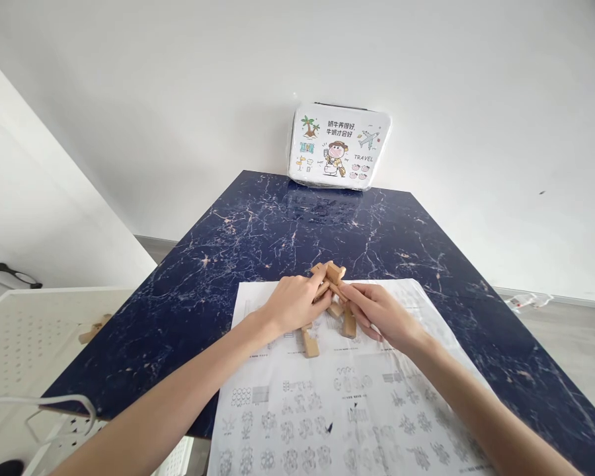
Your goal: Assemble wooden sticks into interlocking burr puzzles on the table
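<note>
Several notched wooden puzzle pieces [334, 272] are gathered between my two hands over the far part of a printed sheet. My left hand [300, 301] closes its fingers on the cluster from the left. From the other side, my right hand [374, 311] pinches one of the wooden pieces at the cluster's lower edge. A loose notched wooden block [310, 344] lies on the paper below my left hand. Another wooden block [349, 322] rests beside my right fingers. Fingers partly cover the cluster, so how its pieces interlock is hidden.
The instruction sheet [297, 383] with line diagrams covers the near part of the dark blue marbled table [258, 231]. A white cartoon-printed case [338, 149] leans against the wall at the back. More wooden pieces [94, 328] lie on a white perforated surface [24, 344] at left.
</note>
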The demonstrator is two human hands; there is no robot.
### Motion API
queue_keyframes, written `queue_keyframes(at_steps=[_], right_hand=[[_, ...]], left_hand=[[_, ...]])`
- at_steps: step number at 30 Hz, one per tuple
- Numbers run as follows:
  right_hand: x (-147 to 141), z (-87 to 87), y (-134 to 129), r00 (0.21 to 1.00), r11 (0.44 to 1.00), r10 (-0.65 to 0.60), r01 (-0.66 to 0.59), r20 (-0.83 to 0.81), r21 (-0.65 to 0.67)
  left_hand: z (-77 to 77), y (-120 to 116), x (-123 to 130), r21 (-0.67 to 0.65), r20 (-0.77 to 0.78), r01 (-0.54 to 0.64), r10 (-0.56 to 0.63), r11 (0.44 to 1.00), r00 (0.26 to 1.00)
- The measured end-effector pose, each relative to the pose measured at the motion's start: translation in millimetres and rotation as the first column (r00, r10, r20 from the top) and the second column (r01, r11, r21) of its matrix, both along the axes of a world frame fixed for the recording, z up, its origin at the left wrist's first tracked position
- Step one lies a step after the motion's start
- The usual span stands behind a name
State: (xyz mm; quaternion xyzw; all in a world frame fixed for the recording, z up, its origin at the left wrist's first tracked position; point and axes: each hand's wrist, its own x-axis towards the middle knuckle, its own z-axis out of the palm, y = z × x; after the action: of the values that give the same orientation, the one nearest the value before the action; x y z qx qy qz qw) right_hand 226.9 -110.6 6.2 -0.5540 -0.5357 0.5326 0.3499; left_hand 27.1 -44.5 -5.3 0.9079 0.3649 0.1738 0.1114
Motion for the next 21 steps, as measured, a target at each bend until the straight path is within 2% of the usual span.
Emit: queue_keyframes(at_steps=[5,10,21], right_hand=[[-1.6,0.2,-1.2,1.000,1.000,0.024,-0.024,0.007,-0.001],[-0.7,1.5,-3.2,0.992,0.990,0.123,-0.124,0.018,0.067],[-0.8,-6.7,-3.4,0.970,0.978,0.206,-0.203,-0.126,0.035]], left_hand=[[1.7,0.2,-0.5,-0.065,-0.005,-0.010,0.010,0.998,1.000],[6.1,-2.4,-1.3,-0.133,0.026,-0.037,0.041,0.990,0.999],[6.5,-5.7,-3.2,-0.193,0.171,-0.036,0.070,0.981,0.983]])
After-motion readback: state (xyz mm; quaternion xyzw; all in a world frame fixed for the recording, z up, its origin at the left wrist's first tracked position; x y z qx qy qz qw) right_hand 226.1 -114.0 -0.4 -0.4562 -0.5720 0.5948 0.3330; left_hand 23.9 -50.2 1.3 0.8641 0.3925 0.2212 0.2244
